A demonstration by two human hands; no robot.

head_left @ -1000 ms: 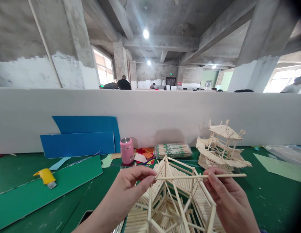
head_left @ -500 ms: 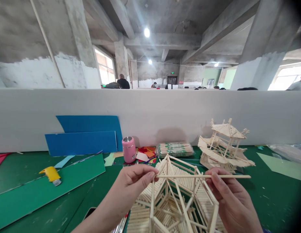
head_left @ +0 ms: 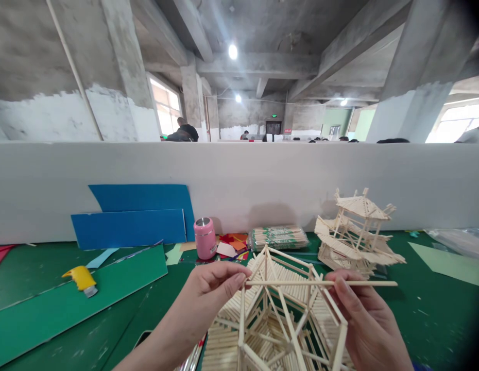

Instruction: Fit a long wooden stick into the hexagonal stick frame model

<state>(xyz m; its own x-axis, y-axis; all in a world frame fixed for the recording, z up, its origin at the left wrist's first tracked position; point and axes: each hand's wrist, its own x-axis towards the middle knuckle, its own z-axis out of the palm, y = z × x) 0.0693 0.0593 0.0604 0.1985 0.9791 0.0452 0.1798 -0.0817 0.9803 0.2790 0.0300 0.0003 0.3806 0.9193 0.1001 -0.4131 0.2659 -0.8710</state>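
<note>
I hold a thin wooden stick level across the top of a hexagonal stick-built roof frame in front of me. My left hand pinches the stick's left end between thumb and fingers. The stick's right part is pinched by my right hand, and its tip pokes out past the fingers to the right. Both hands hover just over the frame's upper rim.
A finished stick pagoda model stands behind on the green mat. A pink can, a wrapped bundle of sticks, coloured paper scraps, blue boards and a yellow tool lie along the white partition. People sit beyond it.
My hands and the stick barely move. The view shifted slightly, so the frame and the stick sit a little lower and to the right.
</note>
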